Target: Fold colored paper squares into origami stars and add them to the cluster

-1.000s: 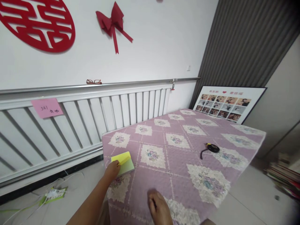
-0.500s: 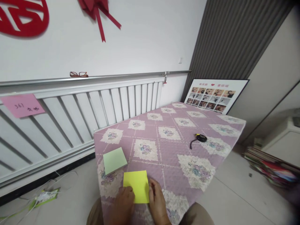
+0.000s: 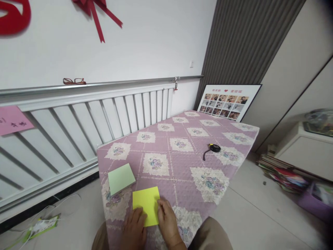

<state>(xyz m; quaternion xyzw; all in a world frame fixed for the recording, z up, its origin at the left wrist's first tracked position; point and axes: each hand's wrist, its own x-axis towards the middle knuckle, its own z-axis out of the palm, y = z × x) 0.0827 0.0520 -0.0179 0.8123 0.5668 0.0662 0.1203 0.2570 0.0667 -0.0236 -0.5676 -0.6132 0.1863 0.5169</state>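
Observation:
A yellow square of paper [image 3: 147,203] lies near the front edge of the table, slightly tilted. My left hand [image 3: 135,224] rests over its lower left corner, fingers lying flat and a little apart. At the right edge of the paper is my right hand [image 3: 168,220], its thumb and fingertips pinched together on that edge. A pale green pad of square notes [image 3: 121,178] sits to the left, beyond my left hand and touched by neither hand.
A black tape measure [image 3: 214,148] with a strap lies on the flowered tablecloth [image 3: 182,161]. A white radiator [image 3: 117,114] runs along the left, with glasses [image 3: 74,81] on the pipe above. A photo board [image 3: 229,100] leans behind the table.
The camera view has turned slightly to the right. My left fingers have spread from a curled position onto the paper, and my right fingers have closed in on its right edge.

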